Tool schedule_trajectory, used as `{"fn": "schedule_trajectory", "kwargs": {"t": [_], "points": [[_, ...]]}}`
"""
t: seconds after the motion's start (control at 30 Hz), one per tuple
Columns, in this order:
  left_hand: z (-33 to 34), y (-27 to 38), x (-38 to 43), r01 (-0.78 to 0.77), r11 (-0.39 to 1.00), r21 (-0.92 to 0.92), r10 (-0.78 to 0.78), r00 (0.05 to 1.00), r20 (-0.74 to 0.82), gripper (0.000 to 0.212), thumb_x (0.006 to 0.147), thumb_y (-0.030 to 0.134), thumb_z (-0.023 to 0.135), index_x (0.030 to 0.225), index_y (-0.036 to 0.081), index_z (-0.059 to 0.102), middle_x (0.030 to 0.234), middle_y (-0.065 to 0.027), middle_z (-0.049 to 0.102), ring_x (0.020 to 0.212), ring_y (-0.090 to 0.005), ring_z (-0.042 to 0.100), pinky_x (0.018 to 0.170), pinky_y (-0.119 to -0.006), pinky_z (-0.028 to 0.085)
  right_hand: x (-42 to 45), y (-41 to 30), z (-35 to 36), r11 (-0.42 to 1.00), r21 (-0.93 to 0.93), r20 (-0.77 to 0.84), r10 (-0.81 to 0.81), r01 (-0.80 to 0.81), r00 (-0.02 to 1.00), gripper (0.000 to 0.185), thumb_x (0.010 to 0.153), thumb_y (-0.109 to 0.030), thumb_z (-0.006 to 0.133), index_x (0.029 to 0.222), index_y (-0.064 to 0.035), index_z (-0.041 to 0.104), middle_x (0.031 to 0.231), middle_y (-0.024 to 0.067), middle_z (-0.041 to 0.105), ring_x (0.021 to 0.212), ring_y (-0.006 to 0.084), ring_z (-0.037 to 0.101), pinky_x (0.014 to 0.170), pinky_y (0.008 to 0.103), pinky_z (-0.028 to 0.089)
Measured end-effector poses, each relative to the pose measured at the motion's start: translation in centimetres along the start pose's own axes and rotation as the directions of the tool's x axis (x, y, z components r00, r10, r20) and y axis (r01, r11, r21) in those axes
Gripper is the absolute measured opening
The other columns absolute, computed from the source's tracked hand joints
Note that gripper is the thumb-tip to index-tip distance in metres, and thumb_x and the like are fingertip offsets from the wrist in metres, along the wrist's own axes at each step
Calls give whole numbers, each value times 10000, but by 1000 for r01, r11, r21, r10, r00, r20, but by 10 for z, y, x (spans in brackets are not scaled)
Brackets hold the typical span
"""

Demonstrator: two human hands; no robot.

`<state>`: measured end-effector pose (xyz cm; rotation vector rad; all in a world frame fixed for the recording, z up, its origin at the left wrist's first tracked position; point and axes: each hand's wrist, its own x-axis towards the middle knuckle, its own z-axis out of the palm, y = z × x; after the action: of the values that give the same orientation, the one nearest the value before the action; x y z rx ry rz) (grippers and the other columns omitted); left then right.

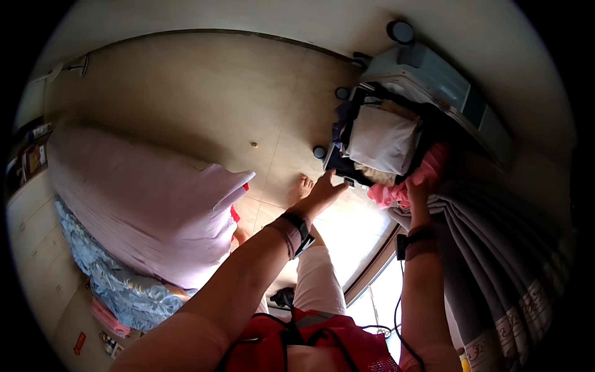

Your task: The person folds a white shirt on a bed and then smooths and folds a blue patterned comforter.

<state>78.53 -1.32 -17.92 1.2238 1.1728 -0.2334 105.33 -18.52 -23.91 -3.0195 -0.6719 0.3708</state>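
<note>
An open suitcase (pixel 439 88) lies at the upper right with its lid raised against the wall. On its dark lining sits a stack of folded clothes topped by a white garment (pixel 382 139); tan fabric (pixel 376 175) pokes out below. My left hand (pixel 327 188), thumb and fingers apart, is beside the suitcase's near edge and holds nothing visible. Pink cloth (pixel 425 172) hangs over the right part of that edge. My right hand (pixel 418 188) grips the cloth from above, its fingers partly hidden in the folds.
A bed with a pale pink sheet (pixel 139 200) fills the left side, blue patterned bedding (pixel 125 279) along its edge. Grey curtains (pixel 474 232) hang close to my right arm, beside a bright glazed door or window. A cable (pixel 397 307) runs along that arm. My bare foot stands near the suitcase.
</note>
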Motion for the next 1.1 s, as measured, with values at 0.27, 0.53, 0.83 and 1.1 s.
{"fn": "schedule_trajectory", "kwargs": {"t": [0.27,0.53,0.83,1.1], "points": [[-63,-127,-87,240,914,-328,-293,948,-125,443,772,240,617,1109,-21,496,1017,-147,567,939,-201,539,781,-285,440,-102,-109,34,913,399,637,-211,-83,742,471,700,-195,637,1088,40,510,1062,186,552,944,294,547,804,344,432],[-143,-225,-184,100,828,-552,-367,840,-399,335,802,218,568,1063,10,534,953,-135,597,878,-208,564,765,-298,450,-151,-177,29,797,535,780,-338,-281,527,377,740,-139,595,1083,-12,504,765,24,542,608,89,524,503,203,390],[-245,-323,-334,-88,991,-105,-104,23,-994,238,710,39,586,947,67,575,879,-72,576,834,-232,548,740,-324,443,-230,-303,35,872,488,783,-420,-34,458,301,752,-126,590,1029,-42,506,798,39,547,626,127,554,487,209,397],[-278,-442,-482,485,733,-476,-552,16,-834,707,626,208,695,1248,166,362,1361,-181,129,1238,-381,172,983,-501,209,-494,-465,31,723,678,704,-691,135,163,183,762,-118,585,922,-63,516,765,32,577,673,135,583,573,254,457]]}}
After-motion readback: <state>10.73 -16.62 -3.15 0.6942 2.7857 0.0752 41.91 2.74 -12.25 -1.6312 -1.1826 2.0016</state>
